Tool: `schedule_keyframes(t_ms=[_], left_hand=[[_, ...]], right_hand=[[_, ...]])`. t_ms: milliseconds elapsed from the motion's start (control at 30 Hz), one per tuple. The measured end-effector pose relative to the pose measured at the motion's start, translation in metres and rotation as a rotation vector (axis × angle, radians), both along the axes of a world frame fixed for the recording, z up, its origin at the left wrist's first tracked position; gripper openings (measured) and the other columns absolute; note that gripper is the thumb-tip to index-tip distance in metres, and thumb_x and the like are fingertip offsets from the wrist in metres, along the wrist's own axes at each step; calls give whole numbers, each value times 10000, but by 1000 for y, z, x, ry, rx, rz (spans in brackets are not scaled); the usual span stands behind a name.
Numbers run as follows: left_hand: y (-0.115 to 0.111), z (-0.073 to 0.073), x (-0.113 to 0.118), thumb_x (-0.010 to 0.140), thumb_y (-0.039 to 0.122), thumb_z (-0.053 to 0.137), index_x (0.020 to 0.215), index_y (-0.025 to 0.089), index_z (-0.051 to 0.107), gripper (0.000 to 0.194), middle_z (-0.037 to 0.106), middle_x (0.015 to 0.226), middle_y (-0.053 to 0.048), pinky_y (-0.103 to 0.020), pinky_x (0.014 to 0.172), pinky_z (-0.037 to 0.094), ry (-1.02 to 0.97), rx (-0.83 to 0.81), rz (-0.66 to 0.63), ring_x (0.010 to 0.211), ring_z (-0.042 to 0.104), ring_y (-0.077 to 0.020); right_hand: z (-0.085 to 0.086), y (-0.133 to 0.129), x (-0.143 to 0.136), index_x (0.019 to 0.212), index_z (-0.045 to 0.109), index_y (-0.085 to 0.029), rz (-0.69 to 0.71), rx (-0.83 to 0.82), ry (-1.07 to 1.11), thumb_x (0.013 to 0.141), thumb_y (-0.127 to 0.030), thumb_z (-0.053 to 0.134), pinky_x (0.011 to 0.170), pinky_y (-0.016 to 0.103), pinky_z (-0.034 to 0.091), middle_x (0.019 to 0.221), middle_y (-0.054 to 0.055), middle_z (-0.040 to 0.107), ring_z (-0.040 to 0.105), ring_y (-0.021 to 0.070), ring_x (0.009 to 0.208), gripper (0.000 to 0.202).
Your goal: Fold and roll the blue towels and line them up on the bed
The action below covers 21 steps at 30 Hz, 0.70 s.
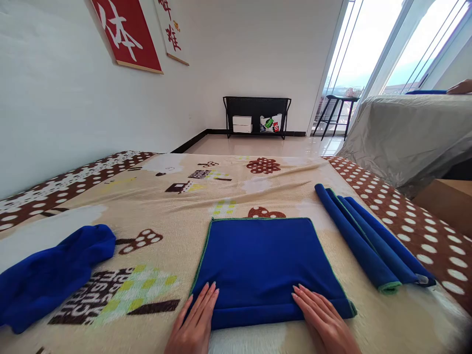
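A blue cloth (261, 260) with green edging lies spread in a flat rectangle, its near edge turned over in a narrow fold. My left hand (197, 317) rests on its near left corner, fingers stretched out and palm down. On the near right part of the cloth lies my right hand (320, 314), also flat with fingers extended. To the right, rolled blue cloths (372, 241) lie side by side. A crumpled blue cloth (59, 275) is at the left.
A patterned blanket (177, 206) covers the surface under the cloths. Beyond it stand a black rack (257, 105) and a black stool (337, 113). At the right are a cardboard box (448, 201), a covered table (413, 132) and another person's hand (460, 87).
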<state>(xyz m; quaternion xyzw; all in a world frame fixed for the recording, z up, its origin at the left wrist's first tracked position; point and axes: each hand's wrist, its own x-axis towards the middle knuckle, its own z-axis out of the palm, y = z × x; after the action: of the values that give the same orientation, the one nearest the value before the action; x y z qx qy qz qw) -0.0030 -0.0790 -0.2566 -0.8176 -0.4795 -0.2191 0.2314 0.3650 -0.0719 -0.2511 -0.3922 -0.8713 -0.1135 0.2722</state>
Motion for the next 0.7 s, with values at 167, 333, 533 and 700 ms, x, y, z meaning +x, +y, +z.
schedule_keyframes(t_ms=[167, 333, 533, 700], left_hand=[[-3, 0, 30, 912, 67, 364, 1489, 191, 427, 594, 670, 1315, -43, -337, 1177, 349, -47, 87, -64, 1254, 604, -163], [-1, 2, 101, 949, 162, 414, 1344, 149, 588, 432, 707, 1250, -44, -246, 1050, 458, -18, 114, -283, 1184, 643, -132], [2, 11, 77, 954, 479, 507, 1438, 219, 511, 550, 581, 1430, -48, -290, 1017, 435, 95, -22, -86, 1283, 565, -180], [-1, 9, 32, 961, 492, 457, 1528, 251, 364, 624, 521, 1491, -25, -332, 1034, 377, 107, -48, 113, 1338, 494, -193]], right_hand=[[-6, -2, -19, 1441, 489, -171, 8, 106, -14, 846, -13, 361, 982, 257, 513, 1326, 31, 644, 612, 147, 1229, 629], [-11, 3, -64, 1319, 601, -164, 109, 210, -12, 911, -105, 402, 1015, 248, 497, 1310, 17, 656, 601, 132, 1234, 458], [-1, 5, -42, 1464, 458, -155, -92, 83, -95, 967, -332, 498, 988, 288, 507, 1420, 48, 566, 591, 170, 1258, 528], [-8, 2, 2, 1548, 321, -185, -244, 34, -106, 979, -441, 486, 985, 341, 496, 1450, 45, 534, 585, 203, 1268, 645]])
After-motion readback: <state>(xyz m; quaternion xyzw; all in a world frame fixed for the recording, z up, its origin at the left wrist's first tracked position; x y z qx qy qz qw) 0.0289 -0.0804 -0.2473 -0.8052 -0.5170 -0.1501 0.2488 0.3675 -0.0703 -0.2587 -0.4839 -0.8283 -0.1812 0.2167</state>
